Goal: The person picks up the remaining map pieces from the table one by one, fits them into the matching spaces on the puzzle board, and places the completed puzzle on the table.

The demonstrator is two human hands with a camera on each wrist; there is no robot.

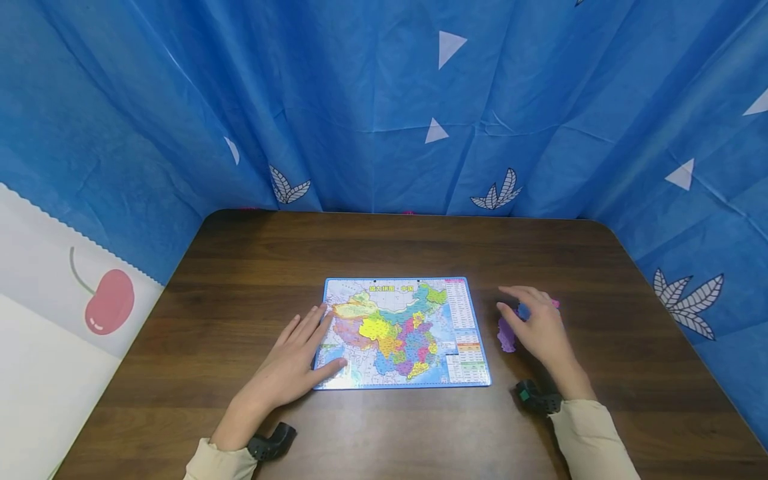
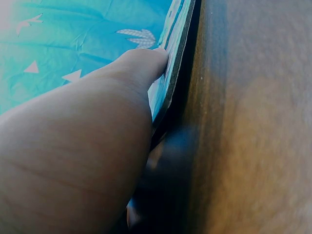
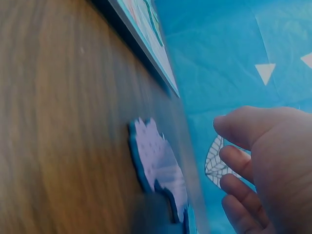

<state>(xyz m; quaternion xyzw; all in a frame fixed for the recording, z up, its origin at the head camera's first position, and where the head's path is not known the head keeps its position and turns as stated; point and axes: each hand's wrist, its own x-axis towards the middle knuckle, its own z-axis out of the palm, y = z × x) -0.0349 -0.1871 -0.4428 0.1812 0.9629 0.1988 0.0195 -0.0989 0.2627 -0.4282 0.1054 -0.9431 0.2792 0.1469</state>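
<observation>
A map puzzle board (image 1: 396, 360) with a blue rim and many coloured regions lies flat on the table. My left hand (image 1: 294, 367) rests at its left edge with fingers straight; the thumb lies on the lower left part of the map. In the left wrist view that thumb touches the board's face (image 2: 158, 92). To the right of the board is a purple puzzle piece (image 1: 507, 337), with blue and pink pieces partly hidden by my right hand (image 1: 537, 323). This hand hovers over them, thumb and fingers apart, holding nothing. In the right wrist view the purple piece (image 3: 155, 156) lies below the fingers.
The brown wooden table (image 1: 258, 260) has rounded far corners. A blue patterned curtain (image 1: 372, 100) hangs behind it, and a white cloth with a cherry print (image 1: 108, 303) is at the left. Each wrist wears a black camera mount (image 1: 273, 441).
</observation>
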